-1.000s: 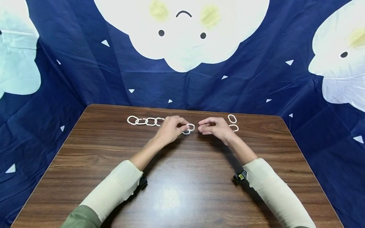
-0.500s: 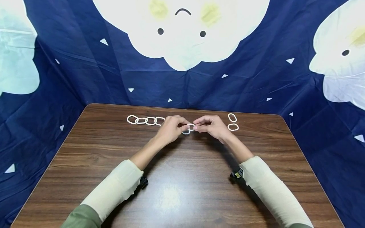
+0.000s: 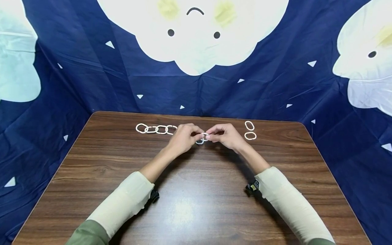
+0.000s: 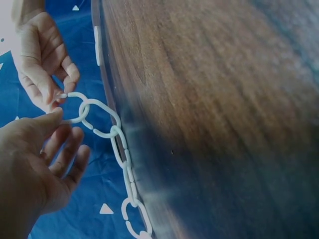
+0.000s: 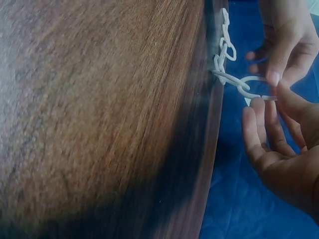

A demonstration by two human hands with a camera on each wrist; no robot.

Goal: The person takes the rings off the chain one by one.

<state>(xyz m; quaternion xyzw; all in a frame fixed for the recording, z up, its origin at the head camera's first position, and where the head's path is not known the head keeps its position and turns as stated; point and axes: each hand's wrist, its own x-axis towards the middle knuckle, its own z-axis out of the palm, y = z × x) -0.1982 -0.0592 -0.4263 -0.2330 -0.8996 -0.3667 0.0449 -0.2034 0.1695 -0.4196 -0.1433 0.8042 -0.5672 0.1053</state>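
Observation:
A chain of white oval plastic links runs along the far part of the table, partly hidden behind my left hand. Its end link is raised off the tabletop, and the left thumb and fingers pinch one side of it. My right hand pinches the same link from the other side, fingertips nearly meeting the left ones. A small gap shows in the link's wire in the right wrist view, and the neighbouring link hangs through it. The remaining fingers of both hands are loosely bent.
Two loose white links, an upper one and a lower one, lie to the right of my right hand. The brown wooden table ends just beyond the chain, at a blue curtain with white clouds.
My right hand has moved left from beside the end link and now pinches it. The left hand has kept its grip in nearly the same place.

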